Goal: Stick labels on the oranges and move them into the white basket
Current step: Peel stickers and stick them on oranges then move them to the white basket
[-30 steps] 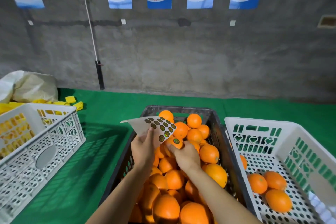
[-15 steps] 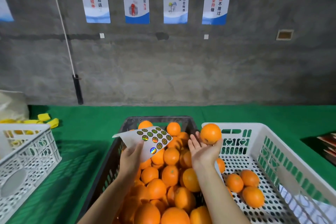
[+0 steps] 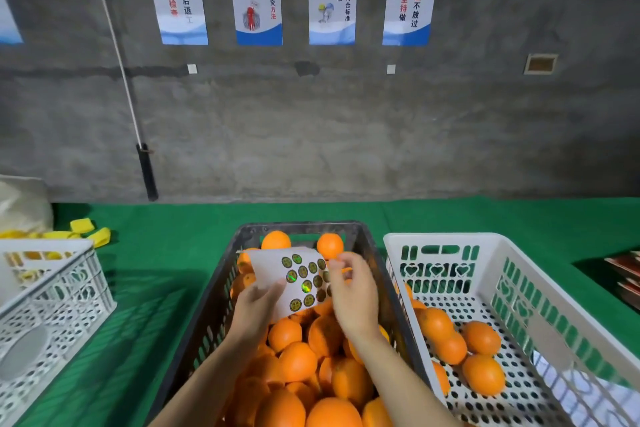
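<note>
Both hands meet at the label sheet (image 3: 294, 279), right hand (image 3: 353, 291) seemingly pinching its edge.

A: Both of our hands are over the dark crate (image 3: 375, 274). Our left hand (image 3: 258, 303) holds the label sheet (image 3: 289, 279) up, and the sheet screens the far oranges from us.

B: And our right hand (image 3: 353, 291) is at the sheet's right edge, so there is hardly any gap between the two hands.

A: To our right, the white basket (image 3: 491, 250) stands just beside the crate, open on top. Its oranges (image 3: 460, 347) lie toward the left side; the right part of the floor is bare.

B: Between crate and basket we only have the two rims to clear.

A: On our left, green cloth (image 3: 162, 270) lies free as far as the other white crate (image 3: 59, 291).
</note>
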A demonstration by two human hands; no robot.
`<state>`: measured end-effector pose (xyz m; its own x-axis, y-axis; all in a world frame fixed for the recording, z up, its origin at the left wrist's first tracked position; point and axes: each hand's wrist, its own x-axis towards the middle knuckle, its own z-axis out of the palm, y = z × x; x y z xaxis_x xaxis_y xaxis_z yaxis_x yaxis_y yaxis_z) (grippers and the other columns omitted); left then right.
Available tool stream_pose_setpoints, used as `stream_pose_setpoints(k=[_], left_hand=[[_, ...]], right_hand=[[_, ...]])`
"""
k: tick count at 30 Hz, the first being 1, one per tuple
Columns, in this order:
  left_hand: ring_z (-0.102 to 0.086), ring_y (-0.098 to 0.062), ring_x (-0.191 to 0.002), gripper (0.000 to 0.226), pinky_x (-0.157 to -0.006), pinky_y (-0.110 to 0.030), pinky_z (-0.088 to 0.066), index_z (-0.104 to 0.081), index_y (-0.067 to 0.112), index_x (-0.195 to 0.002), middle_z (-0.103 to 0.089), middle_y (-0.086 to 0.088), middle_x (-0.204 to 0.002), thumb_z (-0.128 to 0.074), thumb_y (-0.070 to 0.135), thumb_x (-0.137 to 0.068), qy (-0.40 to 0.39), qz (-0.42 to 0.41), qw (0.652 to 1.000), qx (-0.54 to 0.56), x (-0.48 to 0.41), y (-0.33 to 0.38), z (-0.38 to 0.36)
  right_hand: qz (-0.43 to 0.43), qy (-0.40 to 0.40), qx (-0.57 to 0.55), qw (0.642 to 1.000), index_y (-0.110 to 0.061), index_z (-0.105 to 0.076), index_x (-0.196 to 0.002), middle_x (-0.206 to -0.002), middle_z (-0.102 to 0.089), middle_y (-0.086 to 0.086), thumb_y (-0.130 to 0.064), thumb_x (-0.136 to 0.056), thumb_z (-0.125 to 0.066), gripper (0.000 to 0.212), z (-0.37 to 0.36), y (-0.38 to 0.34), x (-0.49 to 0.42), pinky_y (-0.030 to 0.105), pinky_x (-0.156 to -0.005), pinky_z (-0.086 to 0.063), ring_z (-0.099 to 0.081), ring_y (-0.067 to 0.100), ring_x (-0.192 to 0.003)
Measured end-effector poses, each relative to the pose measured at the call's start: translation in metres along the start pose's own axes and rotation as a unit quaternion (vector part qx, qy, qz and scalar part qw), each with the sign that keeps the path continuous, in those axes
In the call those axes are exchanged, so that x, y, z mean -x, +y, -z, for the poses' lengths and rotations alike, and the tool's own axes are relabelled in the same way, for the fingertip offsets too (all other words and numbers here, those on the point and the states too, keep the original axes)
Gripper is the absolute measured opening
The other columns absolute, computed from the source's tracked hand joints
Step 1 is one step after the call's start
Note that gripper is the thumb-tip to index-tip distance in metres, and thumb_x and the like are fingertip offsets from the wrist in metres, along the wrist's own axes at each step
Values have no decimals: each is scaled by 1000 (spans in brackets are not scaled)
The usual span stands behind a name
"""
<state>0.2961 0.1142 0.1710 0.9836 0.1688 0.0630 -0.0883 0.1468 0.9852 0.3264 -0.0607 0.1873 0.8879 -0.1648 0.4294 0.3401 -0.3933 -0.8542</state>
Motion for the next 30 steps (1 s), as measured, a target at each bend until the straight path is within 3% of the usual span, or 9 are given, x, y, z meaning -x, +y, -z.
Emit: stream_pose_setpoints(k=[4,10,13,16,18,24,30], left_hand=[[-74,-26,-93,19,-68,-26,-59,-70,9,-113,-77,-9,-104,-60,14,-97,-12,13,1000,9,0,2,-1],[-74,-16,-91,25,-64,-18,-56,-81,26,-93,-78,-1,-98,-59,14,-95,-32,33,999,-15,3,6,-3],[-72,-27,-101,19,-78,-31,-58,-78,17,-102,-76,-11,-106,-63,27,-94,-63,34,997,-27,3,7,-1],[-69,-37,-100,38,-92,-48,-57,-76,5,-100,-74,-19,-103,-69,41,-90,-60,22,997,-40,5,8,-1],[-71,-35,-99,37,-95,-50,-55,-77,7,-97,-75,-16,-101,-70,42,-89,-55,22,997,-46,6,9,-1],[-74,-29,-95,24,-76,-32,-60,-80,19,-97,-77,-11,-102,-72,38,-87,-42,35,998,-21,6,10,-2],[-69,-40,-89,61,-78,-41,-54,-74,-1,-92,-72,-24,-92,-73,56,-69,-8,-2,999,-41,3,5,-2]], right_hand=[[158,-101,143,972,-22,-65,-124,-116,-57,-7,-41,-99,-57,33,-16,7,12,26,-93,-44,-50,12,-109],[169,-118,157,966,-21,-65,-131,-117,-57,-9,-42,-100,-57,38,-18,6,18,29,-96,-44,-50,13,-110],[183,-109,156,965,-21,-69,-127,-113,-61,-9,-34,-99,-59,32,-18,3,19,28,-93,-46,-52,12,-108],[192,-112,154,963,-21,-72,-119,-110,-65,-8,-30,-98,-61,25,-19,0,21,28,-90,-47,-55,12,-106],[174,-116,138,968,-21,-73,-112,-108,-65,-9,-32,-97,-63,21,-19,0,21,27,-87,-49,-57,12,-105],[130,-126,106,978,-23,-70,-116,-112,-62,-13,-37,-95,-65,26,-21,0,20,27,-88,-50,-56,8,-106],[148,-119,124,974,-24,-71,-113,-107,-63,-12,-36,-98,-62,22,-23,0,23,25,-79,-50,-58,7,-97]])
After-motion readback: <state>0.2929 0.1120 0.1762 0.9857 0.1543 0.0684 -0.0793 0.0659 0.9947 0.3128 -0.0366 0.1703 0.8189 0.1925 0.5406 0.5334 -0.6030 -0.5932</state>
